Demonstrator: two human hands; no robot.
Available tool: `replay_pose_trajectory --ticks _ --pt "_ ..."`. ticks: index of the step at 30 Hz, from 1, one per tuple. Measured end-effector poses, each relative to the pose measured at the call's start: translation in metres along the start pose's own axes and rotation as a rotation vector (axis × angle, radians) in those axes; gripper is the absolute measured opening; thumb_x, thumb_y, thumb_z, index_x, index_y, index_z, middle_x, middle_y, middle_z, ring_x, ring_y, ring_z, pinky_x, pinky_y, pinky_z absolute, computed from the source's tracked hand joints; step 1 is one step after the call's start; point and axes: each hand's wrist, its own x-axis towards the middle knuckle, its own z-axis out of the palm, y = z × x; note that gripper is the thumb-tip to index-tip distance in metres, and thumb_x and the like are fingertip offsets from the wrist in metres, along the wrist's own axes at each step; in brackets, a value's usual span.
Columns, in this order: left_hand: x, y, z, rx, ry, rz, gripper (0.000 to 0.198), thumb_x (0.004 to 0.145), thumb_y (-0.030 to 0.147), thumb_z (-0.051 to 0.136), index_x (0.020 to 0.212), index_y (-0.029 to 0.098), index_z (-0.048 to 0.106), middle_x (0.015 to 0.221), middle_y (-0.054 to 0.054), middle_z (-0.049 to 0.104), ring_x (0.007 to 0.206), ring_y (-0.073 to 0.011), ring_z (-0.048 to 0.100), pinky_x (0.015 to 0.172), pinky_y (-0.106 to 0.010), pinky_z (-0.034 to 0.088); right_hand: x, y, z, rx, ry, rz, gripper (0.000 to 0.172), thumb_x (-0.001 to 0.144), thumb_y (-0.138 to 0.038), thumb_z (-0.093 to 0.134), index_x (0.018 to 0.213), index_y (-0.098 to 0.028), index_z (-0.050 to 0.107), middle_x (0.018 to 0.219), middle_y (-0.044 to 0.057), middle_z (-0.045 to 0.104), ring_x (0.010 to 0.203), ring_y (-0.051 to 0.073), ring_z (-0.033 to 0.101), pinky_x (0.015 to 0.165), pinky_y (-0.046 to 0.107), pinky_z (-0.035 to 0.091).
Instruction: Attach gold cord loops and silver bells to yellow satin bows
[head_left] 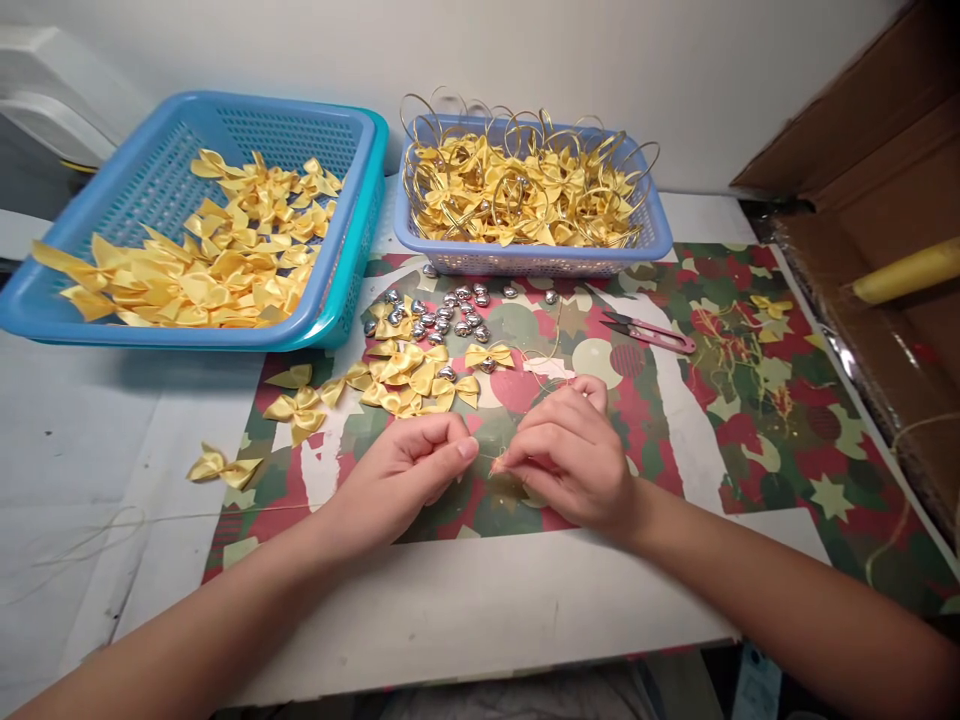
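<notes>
My left hand (pixel 409 470) is closed, thumb against the curled fingers, on a thin thread. A short stretch of it runs taut to my right hand (pixel 574 455), which pinches the thread at a small orange-yellow tangle (pixel 498 464). More yellow thread (pixel 556 340) loops above the right hand, and a long strand (pixel 225 517) trails left past my left wrist. Just beyond my hands lies a pile of yellow ribbon bows (pixel 405 375). One bow (pixel 476 354) carries a silver jingle bell (pixel 487 366). Loose silver bells (pixel 442 326) are scattered behind the pile.
A blue basket (pixel 367 150) of yellow bows stands at left. Behind the bells, another blue basket (pixel 525 262) holds bows on gold wire rings. Pink-handled thread snips (pixel 660 338) and thread scraps (pixel 731 350) lie at right. A cardboard box (pixel 847 130) borders the right side.
</notes>
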Motion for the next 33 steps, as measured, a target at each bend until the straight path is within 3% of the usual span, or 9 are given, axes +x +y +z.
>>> replay_pose_trajectory --ticks 6,18,26,33 --pt "0.0001 -0.002 0.0001 0.066 0.021 0.06 0.038 0.092 0.033 0.056 0.059 0.019 0.042 0.054 0.008 0.034 0.05 -0.0075 0.027 0.046 -0.021 0.021 0.0004 0.0009 -0.0025 0.015 -0.036 -0.003 0.015 0.095 -0.017 0.058 0.081 -0.021 0.058 0.07 -0.005 0.065 0.066 0.013 0.054 0.075 0.036 0.027" --pt "-0.0008 -0.0074 -0.0027 -0.097 0.024 0.035 0.044 0.088 0.047 0.064 0.061 0.018 0.045 0.053 0.008 0.035 0.047 -0.006 0.024 0.043 -0.02 0.018 0.0002 0.0026 -0.0062 0.055 -0.058 0.026 0.017 0.095 -0.019 0.059 0.078 -0.022 0.06 0.069 -0.004 0.064 0.066 0.012 0.054 0.074 0.035 0.028" --pt "0.0014 -0.008 -0.0018 -0.119 0.05 0.025 0.047 0.084 0.052 0.066 0.059 0.018 0.044 0.05 0.008 0.035 0.045 -0.0058 0.025 0.043 -0.021 0.017 -0.0019 0.0027 -0.0022 0.068 -0.076 0.062 0.024 0.086 -0.043 0.071 0.085 -0.021 0.062 0.071 -0.002 0.065 0.066 0.015 0.058 0.075 0.036 0.03" --pt "0.002 -0.0056 -0.0001 -0.113 0.028 0.033 0.043 0.086 0.046 0.065 0.059 0.018 0.046 0.049 0.008 0.034 0.045 -0.0059 0.025 0.043 -0.02 0.019 -0.0024 -0.0005 0.0016 0.046 -0.176 0.078 0.031 0.084 -0.047 0.071 0.098 -0.02 0.064 0.082 0.001 0.068 0.076 0.018 0.058 0.078 0.037 0.028"
